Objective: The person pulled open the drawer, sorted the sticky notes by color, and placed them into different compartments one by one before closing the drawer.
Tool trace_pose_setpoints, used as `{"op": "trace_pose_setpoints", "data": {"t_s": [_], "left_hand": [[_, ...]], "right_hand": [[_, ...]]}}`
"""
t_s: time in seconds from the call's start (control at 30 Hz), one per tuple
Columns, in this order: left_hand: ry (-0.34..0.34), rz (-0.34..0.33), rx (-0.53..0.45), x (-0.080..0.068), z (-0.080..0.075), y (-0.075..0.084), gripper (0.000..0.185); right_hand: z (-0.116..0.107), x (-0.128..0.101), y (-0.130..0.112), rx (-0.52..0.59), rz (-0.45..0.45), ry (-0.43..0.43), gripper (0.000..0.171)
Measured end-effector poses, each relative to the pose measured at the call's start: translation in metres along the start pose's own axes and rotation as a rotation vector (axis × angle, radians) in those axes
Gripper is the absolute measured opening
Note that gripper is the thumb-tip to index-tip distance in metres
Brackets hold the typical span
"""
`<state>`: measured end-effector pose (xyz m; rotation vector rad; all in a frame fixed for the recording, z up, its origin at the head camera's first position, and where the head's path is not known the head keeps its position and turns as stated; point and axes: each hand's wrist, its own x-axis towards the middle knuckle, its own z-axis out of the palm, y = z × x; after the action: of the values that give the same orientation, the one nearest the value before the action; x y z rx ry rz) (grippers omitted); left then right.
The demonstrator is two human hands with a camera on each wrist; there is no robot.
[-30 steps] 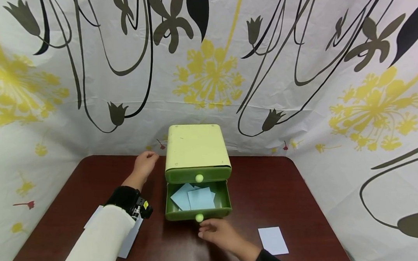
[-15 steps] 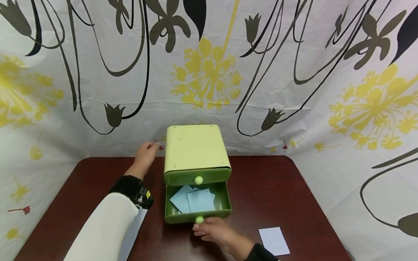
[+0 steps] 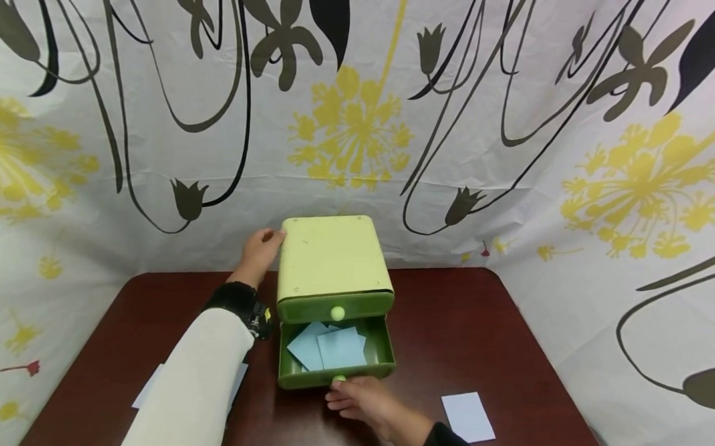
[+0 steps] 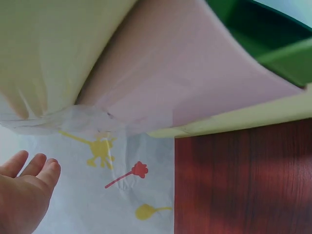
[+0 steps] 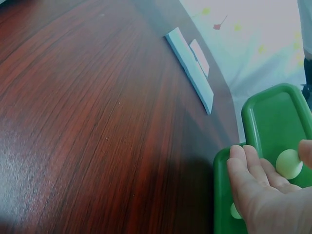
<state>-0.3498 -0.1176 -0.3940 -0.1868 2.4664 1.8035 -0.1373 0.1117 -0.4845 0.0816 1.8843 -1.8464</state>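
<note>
A small pale-yellow chest (image 3: 335, 255) with green drawers stands on the table. Its upper drawer (image 3: 312, 309) is closed, and its lower drawer (image 3: 382, 340) is pulled out, holding several light-blue paper slips (image 3: 340, 347). My right hand (image 3: 364, 403) is at the front of the lower drawer. In the right wrist view its thumb and index finger pinch the round light-green knob (image 5: 289, 164), the other fingers stretched out. My left hand (image 3: 260, 251) has its fingertips at the chest's back left edge. In the left wrist view its fingers (image 4: 36, 168) are loosely extended beside the chest's wall.
A white square of paper (image 3: 469, 416) lies on the dark red-brown table (image 3: 449, 320) at the right. More white paper (image 3: 149, 387) lies at the left, partly under my left sleeve. A patterned white cloth (image 3: 358, 203) hangs behind the table.
My left hand has moved right to the chest's back left edge. My right hand has shifted slightly left, and its thumb has come onto the lower drawer's knob. The view has shifted slightly.
</note>
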Motion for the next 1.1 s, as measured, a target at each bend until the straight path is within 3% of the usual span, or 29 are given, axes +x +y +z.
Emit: {"op": "trace_pose_setpoints", "data": {"t_s": [0.17,0.43,0.87,1.1], "left_hand": [[-0.006,0.025,-0.007,0.003,0.001,0.002,0.068],[-0.091,0.096,0.002,0.003,-0.002,0.01,0.061],[-0.115,0.078,0.002,0.006,-0.001,0.01,0.053],[-0.121,0.088,0.0,0.009,-0.002,0.007,0.054]], "right_hand": [[0.002,0.0,-0.002,0.026,0.005,0.006,0.043],[0.003,0.002,-0.006,0.061,0.004,0.017,0.04],[0.001,0.017,-0.012,0.078,0.0,0.035,0.045],[-0.003,0.031,-0.02,0.103,0.026,0.042,0.034]]}}
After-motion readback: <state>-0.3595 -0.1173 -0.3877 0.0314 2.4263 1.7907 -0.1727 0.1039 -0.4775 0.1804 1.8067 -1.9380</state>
